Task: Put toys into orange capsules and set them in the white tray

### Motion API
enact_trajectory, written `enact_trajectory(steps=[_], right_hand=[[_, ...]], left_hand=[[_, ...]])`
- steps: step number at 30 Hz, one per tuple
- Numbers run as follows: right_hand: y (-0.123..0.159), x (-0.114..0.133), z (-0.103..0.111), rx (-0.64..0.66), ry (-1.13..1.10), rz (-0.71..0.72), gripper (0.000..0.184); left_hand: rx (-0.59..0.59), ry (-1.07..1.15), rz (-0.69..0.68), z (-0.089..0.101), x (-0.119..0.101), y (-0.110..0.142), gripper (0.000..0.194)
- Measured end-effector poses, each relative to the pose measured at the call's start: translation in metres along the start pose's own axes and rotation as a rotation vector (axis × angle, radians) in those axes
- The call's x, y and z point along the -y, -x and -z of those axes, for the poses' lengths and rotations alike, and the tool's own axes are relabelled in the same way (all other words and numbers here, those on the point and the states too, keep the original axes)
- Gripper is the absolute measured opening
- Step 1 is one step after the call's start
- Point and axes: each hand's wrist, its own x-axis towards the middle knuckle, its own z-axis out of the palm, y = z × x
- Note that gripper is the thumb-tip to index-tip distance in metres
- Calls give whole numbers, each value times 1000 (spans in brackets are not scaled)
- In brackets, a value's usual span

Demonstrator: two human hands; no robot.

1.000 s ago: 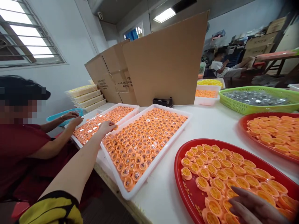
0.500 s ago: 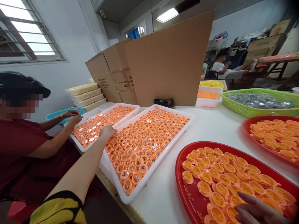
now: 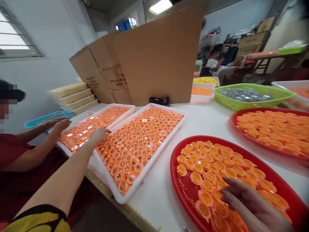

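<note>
My left hand (image 3: 99, 136) reaches over the near left rim of a white tray (image 3: 151, 180) packed with small orange cups (image 3: 131, 151) that have dark printed tops. Its fingers are bent down among the cups at that rim; anything in them is hidden. On the right, my right hand (image 3: 251, 199) hovers over a red oval tray (image 3: 177, 190), with index finger and thumb apart and nothing visible between them. Under it lie orange cups (image 3: 218, 157) with yellow-orange contents. Loose yellow bits (image 3: 183, 185) are scattered on the red tray's floor.
A co-worker's hands (image 3: 59, 124) are over another white tray (image 3: 120, 116) of orange cups at left. Behind stand cardboard sheets (image 3: 156, 61) and a black tape dispenser (image 3: 159, 100). A green basket (image 3: 224, 101) and second red tray (image 3: 234, 124) lie right; stacked trays (image 3: 74, 96) stand left.
The view has turned rightward, so things sit further left in the picture. My right hand has come further into view over the red tray. My left hand stays at the white tray's rim.
</note>
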Motion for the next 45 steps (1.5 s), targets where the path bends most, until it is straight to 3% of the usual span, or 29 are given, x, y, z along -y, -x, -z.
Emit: enact_trajectory(steps=[4,7,10,11,15,21,23,25,28,32,38,45], right_hand=[[3,18,0,13,-36,48,43],[4,26,1,-49,-76,73,39],[7,31,8,-106,-92,85,37],[9,32,13,-124,-93,85,36],[19,33,50,-277,-65,77,36],[44,12,131,-567,80,94,31],[52,1,152,-545,241,101,26],[57,-8,162,-428,491,134,18],[56,-14,158,-174,851,154,14],[47,-13,138,-19,972,136,14],[43,-21,130,37,950,127,5],[39,-43,140,-21,771,115,11]], left_hand=[[-150,54,-130,18,-52,33,38],[-182,140,-379,19,-114,86,34],[-94,177,-776,0,-180,147,24],[-71,157,-839,-9,-198,162,24],[-64,62,-865,-46,-243,189,26],[-88,52,-825,-73,-252,181,31],[-94,44,-834,-76,-251,179,34],[-104,37,-849,-78,-249,180,35],[-124,66,-880,-79,-245,182,35],[-98,166,-874,-77,-243,185,32],[29,316,-868,-65,-245,194,25],[-27,444,-909,-53,-245,195,25]])
